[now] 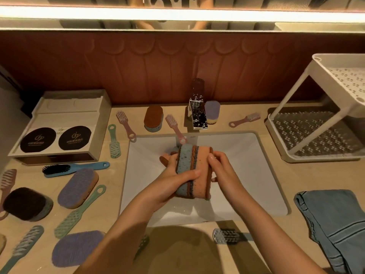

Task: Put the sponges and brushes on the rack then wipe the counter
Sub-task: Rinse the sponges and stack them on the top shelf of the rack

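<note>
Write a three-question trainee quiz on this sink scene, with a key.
1. True or false: the white rack already holds a sponge.
2. What do the left hand and right hand grip above the sink? A) stacked sponges B) a cup C) a green brush
3. Fill in: the folded blue cloth lies to the ___ of the sink.
Key: 1 false; 2 A; 3 right.

Centre: stacked sponges, speckled blue and orange with brown layers, over a white sink. Three o'clock: white rack, dotted perforations. Five o'clock: blue cloth, dark stripes. Nine o'clock: purple ribbed sponge, mint-green brush, beige counter.
</note>
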`<action>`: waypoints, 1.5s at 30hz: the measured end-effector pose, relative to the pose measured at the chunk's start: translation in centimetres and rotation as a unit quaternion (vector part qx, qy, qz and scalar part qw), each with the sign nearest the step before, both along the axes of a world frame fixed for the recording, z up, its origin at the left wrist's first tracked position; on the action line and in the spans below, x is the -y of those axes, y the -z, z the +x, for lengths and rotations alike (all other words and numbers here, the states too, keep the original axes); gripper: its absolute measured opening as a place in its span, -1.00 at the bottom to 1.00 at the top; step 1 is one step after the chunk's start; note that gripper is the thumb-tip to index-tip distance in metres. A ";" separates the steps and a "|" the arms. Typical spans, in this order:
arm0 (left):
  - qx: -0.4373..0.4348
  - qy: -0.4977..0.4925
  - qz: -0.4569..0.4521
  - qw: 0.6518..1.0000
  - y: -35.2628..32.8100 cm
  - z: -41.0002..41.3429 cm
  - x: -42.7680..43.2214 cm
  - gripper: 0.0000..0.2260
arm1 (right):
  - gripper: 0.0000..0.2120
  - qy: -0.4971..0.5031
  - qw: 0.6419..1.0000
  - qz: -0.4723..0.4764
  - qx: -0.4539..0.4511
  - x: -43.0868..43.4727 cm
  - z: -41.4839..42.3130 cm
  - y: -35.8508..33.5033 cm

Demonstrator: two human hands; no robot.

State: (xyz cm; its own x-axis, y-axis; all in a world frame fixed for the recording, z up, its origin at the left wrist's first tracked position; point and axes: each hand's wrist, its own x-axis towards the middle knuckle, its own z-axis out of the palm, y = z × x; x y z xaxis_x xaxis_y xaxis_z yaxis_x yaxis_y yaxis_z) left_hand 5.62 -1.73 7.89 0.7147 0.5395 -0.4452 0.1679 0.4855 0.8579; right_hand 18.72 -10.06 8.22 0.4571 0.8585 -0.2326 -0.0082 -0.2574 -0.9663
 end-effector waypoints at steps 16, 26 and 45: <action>-0.140 0.351 0.276 0.884 -9.2 6.9 -2.8 -0.36 | -0.57 -0.242 0.963 0.011 0.118 1.4 10.6 -7.0; -0.079 0.242 0.379 0.890 -15.4 16.4 -1.5 -0.40 | -0.71 -0.117 0.966 0.099 0.208 3.9 20.1 -13.8; -0.007 0.030 0.657 0.753 -17.4 33.1 1.3 -0.35 | -0.78 0.025 0.993 0.077 0.086 5.5 37.6 -17.0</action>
